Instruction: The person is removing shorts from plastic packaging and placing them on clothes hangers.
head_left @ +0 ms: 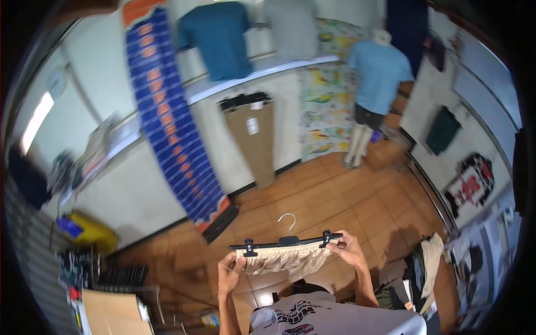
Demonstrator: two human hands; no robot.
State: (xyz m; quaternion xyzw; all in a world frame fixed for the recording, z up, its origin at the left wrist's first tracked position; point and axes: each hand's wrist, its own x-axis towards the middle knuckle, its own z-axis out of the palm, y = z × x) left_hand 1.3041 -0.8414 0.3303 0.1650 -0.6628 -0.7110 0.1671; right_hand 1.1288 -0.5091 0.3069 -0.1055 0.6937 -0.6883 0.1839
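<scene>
Crosswise, both hands (230,273) (349,249) hold the black hanger (286,242) level, hook up.

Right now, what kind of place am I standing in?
Most likely a small clothing shop: shirts hang on the wall, a dressed mannequin stands by it, and your hands hold beige shorts on a clip hanger.

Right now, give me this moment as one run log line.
left hand: holds beige garment | right hand: grips black clip hanger end | garment: clipped, hanging | below: wooden floor
</scene>
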